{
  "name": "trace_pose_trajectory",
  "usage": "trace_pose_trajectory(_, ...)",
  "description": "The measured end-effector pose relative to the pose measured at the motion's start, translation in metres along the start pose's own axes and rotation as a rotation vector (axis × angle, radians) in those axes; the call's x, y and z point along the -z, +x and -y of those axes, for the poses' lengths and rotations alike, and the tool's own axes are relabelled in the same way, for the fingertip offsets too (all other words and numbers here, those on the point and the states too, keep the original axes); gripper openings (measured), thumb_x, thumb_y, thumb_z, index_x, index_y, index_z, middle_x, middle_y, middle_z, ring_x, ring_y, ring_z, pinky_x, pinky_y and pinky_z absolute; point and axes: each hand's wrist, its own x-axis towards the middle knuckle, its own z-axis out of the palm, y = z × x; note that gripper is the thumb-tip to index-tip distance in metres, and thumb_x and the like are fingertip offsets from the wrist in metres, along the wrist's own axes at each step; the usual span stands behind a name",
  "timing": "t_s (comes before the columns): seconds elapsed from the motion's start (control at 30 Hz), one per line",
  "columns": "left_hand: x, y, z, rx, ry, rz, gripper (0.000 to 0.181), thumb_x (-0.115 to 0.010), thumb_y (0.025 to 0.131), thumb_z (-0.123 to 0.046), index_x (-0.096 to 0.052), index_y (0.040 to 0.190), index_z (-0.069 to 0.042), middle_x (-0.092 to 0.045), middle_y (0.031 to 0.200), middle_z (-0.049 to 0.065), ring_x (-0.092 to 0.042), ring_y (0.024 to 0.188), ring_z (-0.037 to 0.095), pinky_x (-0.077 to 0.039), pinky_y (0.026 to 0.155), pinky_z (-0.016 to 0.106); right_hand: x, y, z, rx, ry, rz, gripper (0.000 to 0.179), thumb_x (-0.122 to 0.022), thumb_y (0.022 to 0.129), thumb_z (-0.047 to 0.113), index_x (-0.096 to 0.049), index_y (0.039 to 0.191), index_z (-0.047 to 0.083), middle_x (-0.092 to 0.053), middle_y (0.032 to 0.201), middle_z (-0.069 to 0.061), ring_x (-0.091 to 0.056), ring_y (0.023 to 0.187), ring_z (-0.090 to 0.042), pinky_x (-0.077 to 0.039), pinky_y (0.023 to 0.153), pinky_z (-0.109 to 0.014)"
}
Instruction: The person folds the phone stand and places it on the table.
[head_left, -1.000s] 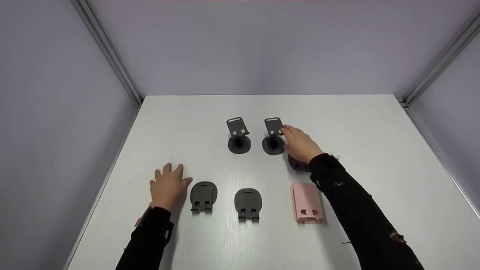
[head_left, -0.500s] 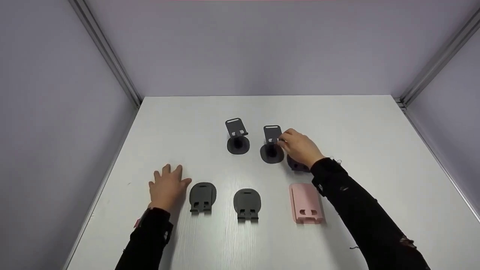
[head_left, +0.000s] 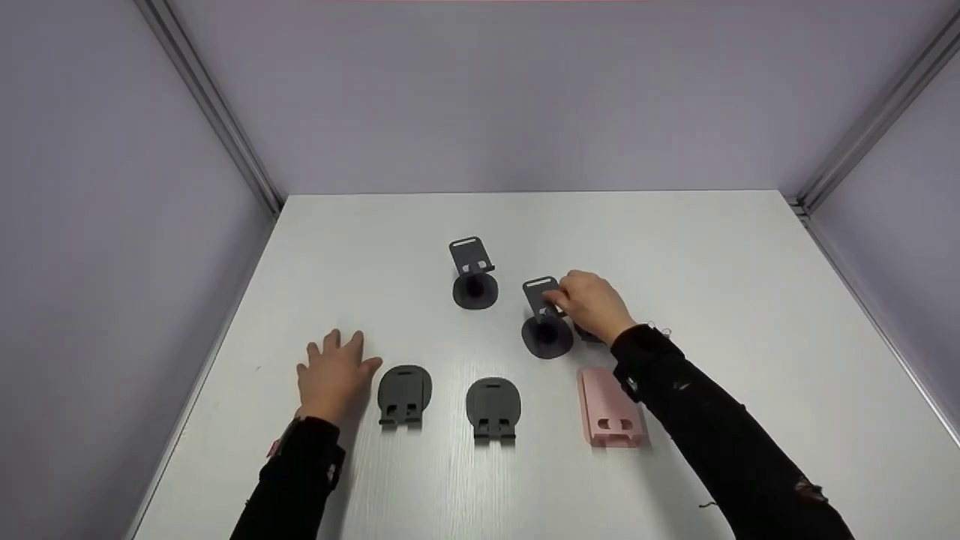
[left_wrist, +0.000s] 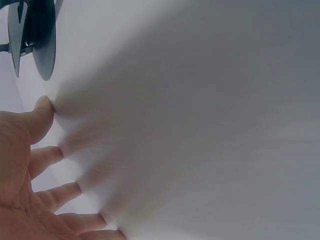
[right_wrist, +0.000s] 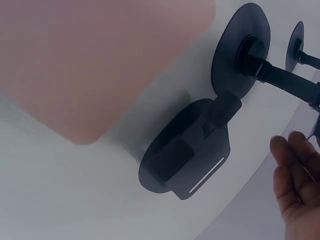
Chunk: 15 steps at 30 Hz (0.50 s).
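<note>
My right hand [head_left: 596, 304] pinches the tilted upper plate of a dark grey phone stand [head_left: 547, 341], whose round base is on the table. In the right wrist view its disc base [right_wrist: 240, 55] and stem show, with the fingertips at the plate's edge. Behind my right hand, a folded dark phone stand is mostly hidden in the head view; the right wrist view shows this folded stand [right_wrist: 192, 150] plainly. My left hand [head_left: 331, 379] rests on the white table with fingers spread, left of a folded grey phone stand [head_left: 405, 394], holding nothing.
Another unfolded dark phone stand [head_left: 475, 289] stands farther back, left of the held one. A second folded grey phone stand [head_left: 493, 409] lies front centre. A pink folded stand [head_left: 611, 412] lies at front right. Pale walls [head_left: 480, 97] border the white table [head_left: 360, 247].
My right hand has closed its fingers on the phone stand's plate and drawn the stand towards me, away from the other unfolded stand. My left hand has stayed in place.
</note>
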Motion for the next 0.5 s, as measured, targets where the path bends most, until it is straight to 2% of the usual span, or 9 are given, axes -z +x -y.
trace_pose_trajectory(0.13,-0.0002,0.0006,0.0012,0.001,-0.005,0.01,0.061,-0.064,0.1,-0.041,-0.05,0.149,-0.008,-0.038,0.152,0.033,-0.033,0.138,0.062,-0.033,0.101,0.079,-0.0026,0.0005,0.0017,-0.051,0.101,0.002,0.03,-0.073,0.095,0.023,-0.06,0.078,0.003,-0.057,0.074,-0.006,-0.05,0.067,-0.021,-0.04,0.063,-0.034)
trace_pose_trajectory(0.23,0.0001,0.0007,0.0014,0.002,-0.008,0.019,0.062,-0.063,0.1,-0.041,-0.049,0.15,-0.008,-0.037,0.153,0.033,-0.031,0.139,0.062,-0.031,0.102,0.08,-0.0015,0.0012,0.0022,-0.129,0.266,0.043,0.026,-0.075,0.093,0.017,-0.058,0.102,0.0,-0.062,0.078,-0.007,-0.056,0.068,-0.019,-0.042,0.064,-0.031)
trace_pose_trajectory(0.37,0.0004,0.0004,0.0005,0.003,-0.01,0.019,0.062,-0.063,0.1,-0.041,-0.049,0.151,-0.008,-0.036,0.153,0.032,-0.03,0.139,0.063,-0.03,0.104,0.08,0.0012,0.0023,0.0005,-0.213,0.44,0.145,0.063,-0.074,0.094,0.014,-0.04,0.145,-0.001,-0.065,0.085,-0.008,-0.059,0.067,-0.016,-0.045,0.063,-0.028)
trace_pose_trajectory(0.43,0.0004,-0.0001,0.0001,0.003,-0.006,0.012,0.061,-0.063,0.1,-0.041,-0.049,0.15,-0.009,-0.037,0.153,0.032,-0.03,0.139,0.062,-0.03,0.104,0.08,0.0019,0.0022,-0.0013,-0.227,0.458,0.204,0.073,-0.072,0.096,0.015,-0.033,0.155,-0.002,-0.065,0.085,-0.007,-0.056,0.066,-0.013,-0.044,0.061,-0.026)
trace_pose_trajectory(0.5,0.0001,-0.0008,-0.0008,-0.001,0.0,-0.001,0.061,-0.063,0.1,-0.041,-0.05,0.15,-0.008,-0.038,0.153,0.032,-0.031,0.139,0.062,-0.031,0.103,0.079,0.0031,0.0011,-0.0026,-0.248,0.481,0.261,0.076,-0.07,0.097,0.017,-0.029,0.157,-0.004,-0.064,0.086,-0.007,-0.053,0.066,-0.012,-0.043,0.058,-0.025)
